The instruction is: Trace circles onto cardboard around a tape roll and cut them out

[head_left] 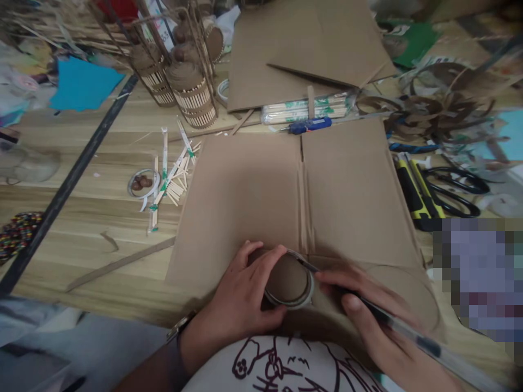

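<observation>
My left hand (249, 288) presses a roll of tape (308, 294) onto a flat sheet of brown cardboard (245, 201), its fingers curled around the ring's left side. In my right hand (376, 316) is a pen (425, 343), slanting up to the left, with its tip at the upper right edge of the tape roll. A thin curved line is drawn on the cardboard to the right, partly behind my right hand. The right hand is slightly blurred.
Utility knives (420, 190) and scissors (457, 185) lie right of the cardboard. A blue screwdriver (310, 125) and packaged chopsticks (330, 106) lie behind it. Cut stick pieces (177, 185) and a tape ring (143, 182) holding brown balls lie left. Stick-sided cylinders (192, 98) stand at back.
</observation>
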Motion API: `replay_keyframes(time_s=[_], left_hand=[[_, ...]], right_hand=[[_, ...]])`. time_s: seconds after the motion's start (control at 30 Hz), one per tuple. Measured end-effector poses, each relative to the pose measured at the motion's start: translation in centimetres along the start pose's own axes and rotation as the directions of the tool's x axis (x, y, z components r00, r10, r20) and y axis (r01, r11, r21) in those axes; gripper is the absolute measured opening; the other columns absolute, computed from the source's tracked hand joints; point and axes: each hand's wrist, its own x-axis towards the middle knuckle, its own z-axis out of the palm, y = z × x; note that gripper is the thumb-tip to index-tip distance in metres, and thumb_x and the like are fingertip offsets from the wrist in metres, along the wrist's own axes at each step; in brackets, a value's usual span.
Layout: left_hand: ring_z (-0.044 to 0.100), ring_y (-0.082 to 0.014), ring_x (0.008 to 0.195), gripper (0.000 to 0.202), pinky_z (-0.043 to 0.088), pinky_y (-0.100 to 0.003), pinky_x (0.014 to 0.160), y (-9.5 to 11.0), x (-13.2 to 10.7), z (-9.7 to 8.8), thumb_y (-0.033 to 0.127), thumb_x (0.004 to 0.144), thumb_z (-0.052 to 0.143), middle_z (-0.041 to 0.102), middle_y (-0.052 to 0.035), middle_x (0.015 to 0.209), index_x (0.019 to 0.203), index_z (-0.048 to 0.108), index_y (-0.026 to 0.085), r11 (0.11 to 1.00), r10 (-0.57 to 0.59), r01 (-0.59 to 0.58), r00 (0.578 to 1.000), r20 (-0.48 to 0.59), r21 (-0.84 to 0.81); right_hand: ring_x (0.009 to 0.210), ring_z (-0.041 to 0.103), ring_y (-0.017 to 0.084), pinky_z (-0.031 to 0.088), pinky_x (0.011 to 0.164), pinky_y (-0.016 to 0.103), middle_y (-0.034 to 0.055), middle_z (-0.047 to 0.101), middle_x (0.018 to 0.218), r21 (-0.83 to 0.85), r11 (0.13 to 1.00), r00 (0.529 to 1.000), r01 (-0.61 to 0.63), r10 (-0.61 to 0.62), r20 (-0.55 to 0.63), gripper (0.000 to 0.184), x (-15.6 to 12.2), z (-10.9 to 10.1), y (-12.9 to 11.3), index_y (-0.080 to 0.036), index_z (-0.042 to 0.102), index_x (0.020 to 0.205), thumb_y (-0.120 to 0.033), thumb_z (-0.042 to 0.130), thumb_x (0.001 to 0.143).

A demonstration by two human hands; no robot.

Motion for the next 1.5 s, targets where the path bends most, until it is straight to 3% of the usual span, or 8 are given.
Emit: replay_keyframes(time_s=[0.1, 0.27, 0.6, 0.8, 1.07, 1.27, 1.5], left_hand=[[0.039, -0.0406, 0.142, 0.086, 0.037, -0.063, 0.116, -0.1, 0.0, 0.1, 0.025, 0.075, 0.071, 0.058, -0.0133, 0.148, 0.153, 0.035, 0.018, 1.0, 0.012, -0.012, 1.0, 0.0, 0.002], [0.04, -0.0398, 0.142, 0.086, 0.039, -0.061, 0.115, -0.1, -0.2, 0.1, 0.025, 0.076, 0.071, 0.059, -0.0116, 0.148, 0.153, 0.033, 0.021, 1.0, 0.014, -0.014, 1.0, 0.007, 0.012], [0.043, -0.0347, 0.141, 0.083, 0.04, -0.055, 0.116, -0.1, 0.2, -0.4, 0.024, 0.078, 0.071, 0.061, -0.0112, 0.146, 0.152, 0.033, 0.021, 0.998, 0.011, -0.012, 1.0, -0.01, -0.057], [0.04, -0.0366, 0.142, 0.083, 0.038, -0.057, 0.116, 0.1, 0.3, -0.4, 0.024, 0.076, 0.073, 0.061, -0.0126, 0.146, 0.15, 0.036, 0.017, 0.998, -0.017, 0.017, 1.0, 0.002, -0.065], [0.04, -0.0355, 0.143, 0.087, 0.034, -0.059, 0.118, 0.7, 0.5, -0.7, 0.021, 0.073, 0.074, 0.063, -0.011, 0.144, 0.151, 0.034, 0.019, 0.995, -0.051, 0.05, 0.999, -0.006, -0.083], [0.032, -0.0391, 0.144, 0.091, 0.035, -0.061, 0.116, 0.8, 0.5, -0.8, 0.018, 0.071, 0.076, 0.06, -0.0085, 0.148, 0.151, 0.034, 0.02, 0.989, -0.102, 0.104, 0.994, 0.029, -0.106], [0.033, -0.0391, 0.143, 0.089, 0.036, -0.062, 0.115, 0.8, 0.4, -0.8, 0.016, 0.07, 0.074, 0.06, -0.0099, 0.147, 0.15, 0.034, 0.018, 0.99, -0.088, 0.09, 0.996, 0.017, -0.107]], right_hand=[[0.091, 0.074, 0.019, 0.06, 0.07, 0.026, 0.0003, 0.076, 0.1, -0.015, 1.0, 0.999, -0.003, 0.004, 0.038, 0.023, 0.2, -0.3, -0.1, -0.035, 0.062, 0.115, -0.023, 0.047, 0.104], [0.085, 0.075, 0.02, 0.061, 0.067, 0.025, -0.0016, 0.077, 0.093, -0.026, 1.0, 1.0, -0.016, 0.016, 0.004, 0.024, 0.5, -0.4, -0.3, -0.035, 0.064, 0.109, -0.018, 0.052, 0.099], [0.064, 0.072, 0.016, 0.058, 0.053, 0.02, -0.0034, 0.071, 0.077, -0.039, 0.996, 0.996, -0.078, 0.076, -0.05, 0.012, 0.6, 0.4, -0.4, -0.03, 0.059, 0.098, -0.019, 0.055, 0.096], [0.074, 0.073, 0.016, 0.059, 0.063, 0.022, -0.0012, 0.073, 0.083, -0.038, 0.998, 0.996, -0.053, 0.05, -0.074, 0.012, 0.9, 1.2, -0.5, -0.028, 0.062, 0.098, -0.017, 0.058, 0.094], [0.064, 0.07, 0.017, 0.056, 0.057, 0.026, -0.0012, 0.073, 0.073, -0.023, 0.999, 0.988, -0.031, 0.027, -0.151, 0.009, 2.4, 2.4, -1.0, -0.027, 0.066, 0.085, -0.02, 0.06, 0.088], [0.07, 0.071, 0.019, 0.054, 0.06, 0.028, -0.0002, 0.073, 0.075, -0.002, 1.0, 0.993, 0.017, -0.017, -0.121, 0.01, 2.7, 3.2, -0.7, -0.026, 0.066, 0.089, -0.018, 0.06, 0.09], [0.069, 0.07, 0.018, 0.053, 0.063, 0.029, -0.0013, 0.073, 0.076, -0.005, 0.998, 0.992, 0.058, -0.058, -0.108, 0.012, 3.0, 3.3, -0.6, -0.025, 0.066, 0.091, -0.015, 0.06, 0.091]])
